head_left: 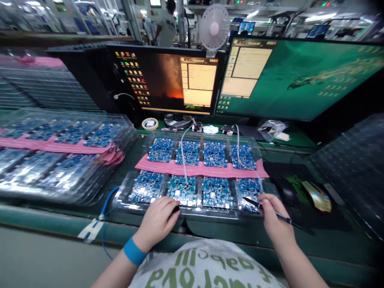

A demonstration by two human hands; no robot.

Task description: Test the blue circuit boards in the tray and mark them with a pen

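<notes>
My right hand [274, 218] is closed round a slim black pen-like tool [282, 217]. Its pointed tip lies over the front right blue circuit board [247, 188]. A white cable [259, 182] comes down to that board and ends close to my right fingertips; whether they touch it I cannot tell. At the tray's front edge my left hand [159, 222] rests with curled fingers, a small dark thing [176, 209] showing between thumb and forefinger. A second white cable [184, 160] runs to another front board [181, 191]. The clear plastic tray [192, 211] holds two rows of boards, parted by a pink strip [204, 169].
Stacked trays of boards [57, 192] stand at the left. Behind are two monitors [168, 80] and a tape roll [150, 124]. A black mouse [285, 191] and a gold mouse [318, 197] sit at the right. A blue cable [106, 204] is taped to the bench edge.
</notes>
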